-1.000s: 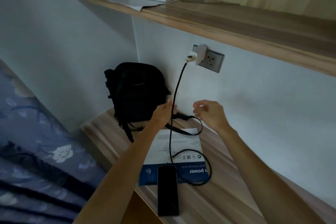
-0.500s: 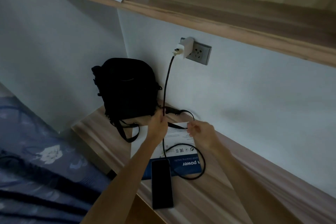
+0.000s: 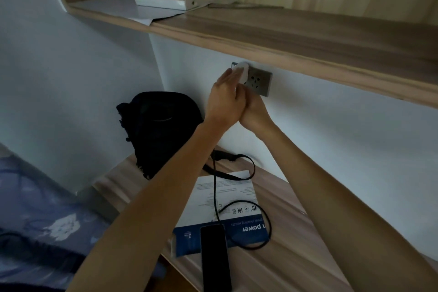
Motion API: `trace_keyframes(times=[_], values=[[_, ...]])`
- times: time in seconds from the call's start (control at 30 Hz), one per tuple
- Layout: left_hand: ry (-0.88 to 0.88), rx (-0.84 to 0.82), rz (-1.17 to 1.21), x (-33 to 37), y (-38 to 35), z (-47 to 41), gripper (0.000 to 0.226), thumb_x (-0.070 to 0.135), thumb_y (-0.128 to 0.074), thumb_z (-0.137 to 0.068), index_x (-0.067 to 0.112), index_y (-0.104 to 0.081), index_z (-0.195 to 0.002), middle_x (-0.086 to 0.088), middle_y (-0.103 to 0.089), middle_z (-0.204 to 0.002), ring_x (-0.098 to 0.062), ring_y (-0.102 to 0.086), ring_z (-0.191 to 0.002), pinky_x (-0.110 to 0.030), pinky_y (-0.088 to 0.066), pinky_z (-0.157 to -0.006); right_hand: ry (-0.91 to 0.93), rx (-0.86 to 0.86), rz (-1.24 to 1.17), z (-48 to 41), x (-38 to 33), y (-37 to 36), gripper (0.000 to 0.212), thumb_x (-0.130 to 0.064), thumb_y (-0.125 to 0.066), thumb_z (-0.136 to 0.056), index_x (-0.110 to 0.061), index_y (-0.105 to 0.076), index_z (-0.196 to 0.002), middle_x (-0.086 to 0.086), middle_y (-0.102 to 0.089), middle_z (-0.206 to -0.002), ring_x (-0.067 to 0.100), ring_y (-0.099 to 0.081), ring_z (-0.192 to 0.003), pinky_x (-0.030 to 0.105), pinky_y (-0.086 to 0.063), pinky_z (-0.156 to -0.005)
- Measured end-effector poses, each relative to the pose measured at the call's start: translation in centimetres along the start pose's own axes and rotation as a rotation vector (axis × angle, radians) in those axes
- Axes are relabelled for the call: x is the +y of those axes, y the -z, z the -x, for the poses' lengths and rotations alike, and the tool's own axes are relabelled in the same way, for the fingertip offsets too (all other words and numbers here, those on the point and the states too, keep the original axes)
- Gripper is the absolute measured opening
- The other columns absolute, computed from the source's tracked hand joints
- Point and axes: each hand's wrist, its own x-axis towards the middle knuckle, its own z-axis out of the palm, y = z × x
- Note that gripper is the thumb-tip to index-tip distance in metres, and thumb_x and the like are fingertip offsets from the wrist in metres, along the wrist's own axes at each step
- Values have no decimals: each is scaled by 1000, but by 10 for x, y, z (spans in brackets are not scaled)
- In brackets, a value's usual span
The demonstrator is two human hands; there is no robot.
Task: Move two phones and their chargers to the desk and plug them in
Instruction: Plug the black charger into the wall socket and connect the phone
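A white charger [image 3: 243,70] sits in the grey wall socket [image 3: 262,82] under the shelf. My left hand [image 3: 224,97] lies against the charger with straight fingers. My right hand [image 3: 254,112] is pressed up beside and below it, its fingers hidden behind the left hand. A black cable [image 3: 214,187] hangs down behind my left forearm and loops across the desk [image 3: 291,261] toward a black phone [image 3: 214,258]. The phone lies face up near the desk's front edge, partly on a white and blue package [image 3: 227,199]. No second phone is in sight.
A black bag [image 3: 161,130] stands at the desk's back left corner, its strap trailing over the package. A wooden shelf [image 3: 296,40] juts out just above the socket and carries a white remote [image 3: 166,2] on paper. A bed with a blue floral cover [image 3: 35,220] lies left.
Both hands rose from the cable low over the desk up to the charger at the socket. The camera tilted slightly. Phone and cable loop stay in place.
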Motion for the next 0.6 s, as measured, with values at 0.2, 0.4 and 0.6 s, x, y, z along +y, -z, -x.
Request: trace_keyframes(times=[0.2, 0.4, 0.6], values=[[56, -58, 25, 5, 5, -7, 53, 1, -40, -92, 4, -39, -146, -16, -60, -136, -37, -60, -119, -48, -50, -99, -214, 34, -928, 2, -8, 5, 32, 11, -46, -91, 7, -58, -120, 24, -65, -119, 31, -65, -109, 44, -50, -101], [74, -122, 42, -1, 11, -8, 57, -5, -36, -92, 3, -35, -148, -13, -51, -147, -36, -55, -127, -47, -46, -105, -339, 79, -1072, 2, -14, 7, 45, 30, -33, -80, 11, -55, -114, 25, -56, -107, 35, -55, -99, 36, -52, -91], [96, -242, 98, -1, 21, -4, 69, -4, -40, -92, 8, -17, -156, -11, -40, -155, -33, -47, -135, -38, -36, -112, -351, -21, -1081, 9, -15, 11, 46, 28, -30, -83, 4, -50, -117, 20, -56, -101, 28, -59, -99, 35, -49, -101]])
